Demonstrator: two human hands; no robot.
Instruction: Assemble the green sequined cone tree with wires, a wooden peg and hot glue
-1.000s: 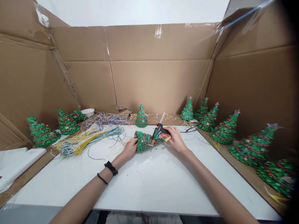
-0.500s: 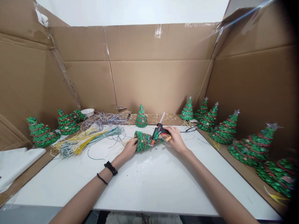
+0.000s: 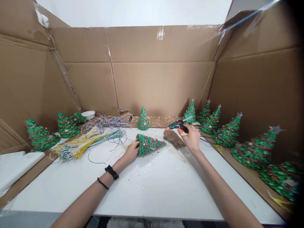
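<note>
My left hand (image 3: 132, 151) is closed on the base end of a small green Christmas tree (image 3: 150, 144), which lies on its side with its tip pointing right. Red garland and small ornaments wind round the tree, and thin pale wires show by its base and beyond its tip. To the right, my right hand (image 3: 192, 137) grips a black and orange glue gun (image 3: 177, 125) with a pale glue stick in its back. The gun's nozzle points left, apart from the tree, above a brownish patch (image 3: 174, 139) on the table.
A bundle of yellow, white and green wires (image 3: 85, 142) lies left, with tangled purple and white wires (image 3: 106, 122) behind. One upright tree (image 3: 143, 119) stands at the back. Several decorated trees (image 3: 256, 148) line the right side, others the left. A white bowl (image 3: 88, 114) sits back left. Cardboard walls (image 3: 161, 85) surround the table.
My right hand has drawn the glue gun off the tree, away to the right and back, uncovering the tree's tip and the brownish patch. My left hand still holds the tree in place.
</note>
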